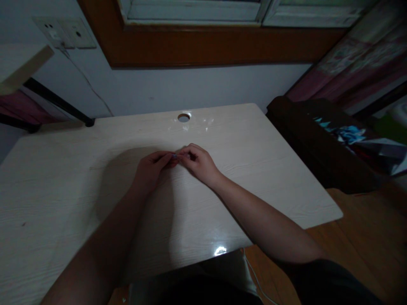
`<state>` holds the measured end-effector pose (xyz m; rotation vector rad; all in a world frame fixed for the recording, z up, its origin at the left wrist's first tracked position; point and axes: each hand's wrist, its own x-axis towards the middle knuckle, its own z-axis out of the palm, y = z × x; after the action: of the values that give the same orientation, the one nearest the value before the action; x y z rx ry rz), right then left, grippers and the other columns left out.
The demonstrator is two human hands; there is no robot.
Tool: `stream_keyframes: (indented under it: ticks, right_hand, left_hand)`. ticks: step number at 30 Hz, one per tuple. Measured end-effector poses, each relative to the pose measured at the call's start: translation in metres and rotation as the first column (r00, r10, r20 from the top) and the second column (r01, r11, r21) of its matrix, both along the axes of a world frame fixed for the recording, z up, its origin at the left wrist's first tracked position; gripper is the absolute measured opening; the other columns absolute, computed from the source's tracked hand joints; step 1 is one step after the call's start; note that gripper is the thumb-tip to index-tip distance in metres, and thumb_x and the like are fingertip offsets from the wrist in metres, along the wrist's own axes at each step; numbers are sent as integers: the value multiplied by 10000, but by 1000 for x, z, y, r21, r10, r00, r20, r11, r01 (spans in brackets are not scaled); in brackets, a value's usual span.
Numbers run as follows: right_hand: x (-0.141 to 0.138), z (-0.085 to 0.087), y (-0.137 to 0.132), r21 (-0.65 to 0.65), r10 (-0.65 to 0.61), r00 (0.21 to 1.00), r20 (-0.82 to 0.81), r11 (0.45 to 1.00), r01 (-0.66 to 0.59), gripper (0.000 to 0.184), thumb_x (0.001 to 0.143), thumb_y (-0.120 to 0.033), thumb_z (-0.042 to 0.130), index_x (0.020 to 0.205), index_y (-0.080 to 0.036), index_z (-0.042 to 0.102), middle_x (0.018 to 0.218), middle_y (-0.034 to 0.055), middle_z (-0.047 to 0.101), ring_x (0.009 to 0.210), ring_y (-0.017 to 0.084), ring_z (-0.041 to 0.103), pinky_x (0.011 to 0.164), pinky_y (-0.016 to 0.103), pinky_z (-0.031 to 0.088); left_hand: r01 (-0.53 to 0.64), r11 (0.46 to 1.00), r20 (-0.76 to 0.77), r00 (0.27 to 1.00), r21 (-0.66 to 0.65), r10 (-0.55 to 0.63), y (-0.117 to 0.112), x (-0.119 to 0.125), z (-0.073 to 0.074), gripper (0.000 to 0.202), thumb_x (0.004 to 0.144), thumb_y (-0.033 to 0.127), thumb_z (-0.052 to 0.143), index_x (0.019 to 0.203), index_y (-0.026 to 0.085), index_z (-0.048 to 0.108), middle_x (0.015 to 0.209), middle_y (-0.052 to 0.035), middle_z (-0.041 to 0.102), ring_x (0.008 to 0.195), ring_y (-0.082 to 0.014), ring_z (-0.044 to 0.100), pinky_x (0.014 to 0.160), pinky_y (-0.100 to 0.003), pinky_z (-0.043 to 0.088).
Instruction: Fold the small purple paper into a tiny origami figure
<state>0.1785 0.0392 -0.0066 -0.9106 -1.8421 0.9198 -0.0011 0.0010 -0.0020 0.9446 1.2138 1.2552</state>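
Note:
Both hands meet over the middle of a pale wood-grain desk point(222, 203). Between my fingertips is a small bluish-grey piece point(174, 156), mostly covered, so its kind does not show. My left hand point(152, 167) pinches it from the left with thumb and forefinger, in dim shadow. From the right, my right hand point(199, 163) comes up to the same piece, thumb and forefinger pressed together at it. A trace of reddish colour shows just under the left fingers, too dark to make out.
A round cable hole point(183, 118) lies near the desk's back edge. At the left stands a shelf point(25, 63) on black legs. A white cord point(85, 78) runs down from the wall socket point(65, 33). Dark furniture point(305, 135) with cloth items stands off the right edge.

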Motion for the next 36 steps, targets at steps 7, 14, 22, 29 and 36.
stream_keyframes:
  ticks: [7,14,22,29,36]
  right_hand:
    - [-1,-2,0,19,-7,1000,-22,1000,7,111,904,-299,655,887,-195,689,789,-3,560,725,129,532,656,256,415]
    - [4,3,-1,214,-13,998,58,977,0,91,934,-283,621,937,-205,668,850,25,585,790,150,555,708,278,446]
    - [9,9,-2,380,30,988,152,921,-87,132,972,-285,555,983,-193,649,895,59,604,854,175,572,766,308,478]
    - [9,9,-1,361,44,986,159,927,-100,139,983,-287,534,980,-192,636,917,65,600,876,183,568,782,316,478]
    - [8,10,-1,259,48,991,125,963,-79,120,970,-293,557,983,-221,652,937,66,611,905,192,569,811,331,470]
  left_hand:
    - [-40,998,36,999,55,38,2,0,-1,253,782,372,738,879,144,689,864,-59,745,787,-166,722,847,-354,596]
    - [-12,984,-119,992,177,33,-3,2,1,308,788,380,744,1004,168,689,883,-53,758,800,-178,735,830,-347,599]
    - [20,986,-309,950,164,32,-6,1,6,216,787,340,735,934,181,732,849,-38,776,780,-184,741,807,-311,602]
    - [0,994,-366,930,107,40,-6,2,12,168,791,302,711,914,189,733,834,-28,783,782,-188,747,810,-311,602]
    - [-23,996,-321,946,89,50,-5,3,12,141,796,312,712,872,196,736,794,-30,777,752,-199,747,788,-318,600]
